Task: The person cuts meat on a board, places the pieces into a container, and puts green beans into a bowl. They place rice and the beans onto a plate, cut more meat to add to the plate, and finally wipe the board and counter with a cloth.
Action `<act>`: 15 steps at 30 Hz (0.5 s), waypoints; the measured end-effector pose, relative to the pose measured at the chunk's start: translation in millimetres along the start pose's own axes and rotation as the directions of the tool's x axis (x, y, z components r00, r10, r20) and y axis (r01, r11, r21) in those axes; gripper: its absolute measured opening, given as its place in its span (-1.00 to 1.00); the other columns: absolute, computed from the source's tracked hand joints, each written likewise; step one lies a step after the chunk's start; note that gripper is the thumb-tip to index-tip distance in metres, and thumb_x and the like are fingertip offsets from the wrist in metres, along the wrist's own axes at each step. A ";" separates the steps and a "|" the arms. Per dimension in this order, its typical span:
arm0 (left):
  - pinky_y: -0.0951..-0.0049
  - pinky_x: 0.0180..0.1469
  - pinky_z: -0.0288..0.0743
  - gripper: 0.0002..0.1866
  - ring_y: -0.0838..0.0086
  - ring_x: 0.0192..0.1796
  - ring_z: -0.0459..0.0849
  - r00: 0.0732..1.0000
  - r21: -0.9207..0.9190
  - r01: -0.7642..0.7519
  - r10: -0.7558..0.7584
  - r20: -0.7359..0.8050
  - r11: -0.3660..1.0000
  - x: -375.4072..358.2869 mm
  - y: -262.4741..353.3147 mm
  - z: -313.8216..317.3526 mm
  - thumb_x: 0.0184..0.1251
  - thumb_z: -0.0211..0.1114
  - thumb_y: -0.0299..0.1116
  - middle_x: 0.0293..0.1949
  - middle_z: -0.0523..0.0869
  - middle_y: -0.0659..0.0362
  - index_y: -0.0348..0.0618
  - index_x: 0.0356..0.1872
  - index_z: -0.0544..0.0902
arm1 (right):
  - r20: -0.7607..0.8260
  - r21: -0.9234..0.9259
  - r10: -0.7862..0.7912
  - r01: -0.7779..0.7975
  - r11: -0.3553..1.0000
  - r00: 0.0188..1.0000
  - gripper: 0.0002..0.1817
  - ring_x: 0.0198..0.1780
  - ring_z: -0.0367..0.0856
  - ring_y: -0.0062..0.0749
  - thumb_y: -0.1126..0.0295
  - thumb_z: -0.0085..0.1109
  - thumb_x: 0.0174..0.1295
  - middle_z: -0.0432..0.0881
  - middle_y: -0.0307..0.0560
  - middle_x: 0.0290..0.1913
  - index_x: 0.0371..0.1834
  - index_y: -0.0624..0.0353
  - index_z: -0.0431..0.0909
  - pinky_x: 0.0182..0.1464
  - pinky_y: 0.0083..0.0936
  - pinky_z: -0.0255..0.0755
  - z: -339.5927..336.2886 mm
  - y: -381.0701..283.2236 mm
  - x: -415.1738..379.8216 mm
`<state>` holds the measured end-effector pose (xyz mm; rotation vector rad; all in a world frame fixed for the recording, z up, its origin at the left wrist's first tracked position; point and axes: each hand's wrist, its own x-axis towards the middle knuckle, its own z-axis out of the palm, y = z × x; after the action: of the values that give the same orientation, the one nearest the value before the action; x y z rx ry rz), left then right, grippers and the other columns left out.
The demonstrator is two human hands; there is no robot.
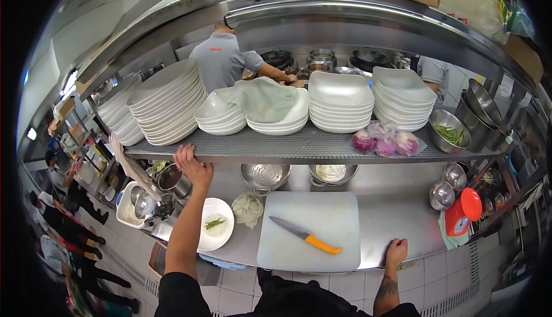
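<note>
My left hand (194, 166) reaches up and rests on the front edge of the wire shelf (276, 155), its fingers laid over the edge and holding nothing I can see. My right hand (397, 252) is curled into a fist on the steel counter's front edge; no object shows in it. Between my arms lies a white cutting board (282, 254). A knife (307, 236) with a yellow handle rests on it, apart from both hands. Left of the board are a crumpled pale cloth (248, 209) and a white plate (227, 233) holding green pieces (214, 223).
Stacked white plates (167, 107) and bowls (341, 101) fill the shelf, alongside bagged purple onions (388, 139) and a bowl of greens (448, 136). Metal strainers (265, 174) sit below. A red scale (463, 213) stands right. A person (221, 58) works behind the shelf.
</note>
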<state>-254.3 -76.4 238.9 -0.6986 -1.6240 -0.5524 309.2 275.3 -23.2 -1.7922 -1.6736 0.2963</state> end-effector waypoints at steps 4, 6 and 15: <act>-0.13 0.51 -0.14 -0.29 0.03 0.39 0.32 1.000 0.016 -0.002 0.002 0.007 1.000 0.6 0.1 0.1 -0.14 0.25 -0.39 0.18 0.46 0.02 -0.16 0.21 0.36 | -0.002 0.009 -0.009 0.009 1.000 1.000 -0.75 -0.34 0.56 0.16 0.27 0.05 0.27 0.59 0.12 -0.39 -0.46 0.23 0.44 -0.26 0.00 0.40 -5.0 -4.2 -1.1; -0.13 0.51 -0.15 -0.30 0.03 0.39 0.31 1.000 0.007 -0.012 0.012 0.001 1.000 1.0 0.5 -1.2 -0.12 0.25 -0.37 0.18 0.46 0.01 -0.16 0.21 0.35 | 0.006 0.002 0.004 -0.004 1.000 1.000 -0.75 -0.34 0.57 0.16 0.27 0.05 0.27 0.59 0.13 -0.38 -0.45 0.23 0.44 -0.26 0.00 0.40 -5.0 -4.3 -0.9; -0.13 0.51 -0.15 -0.30 0.04 0.40 0.29 1.000 0.019 -0.005 0.005 0.013 1.000 -1.9 -3.1 1.7 -0.10 0.26 -0.38 0.20 0.45 0.02 -0.16 0.23 0.34 | 0.005 -0.024 0.013 -0.013 1.000 1.000 -0.74 -0.34 0.57 0.17 0.27 0.05 0.26 0.61 0.13 -0.37 -0.46 0.24 0.44 -0.25 -0.01 0.41 0.3 -0.2 0.8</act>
<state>-257.5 -77.6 236.9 -0.6928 -1.6370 -0.5295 309.0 276.2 -23.2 -1.8216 -1.6763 0.2876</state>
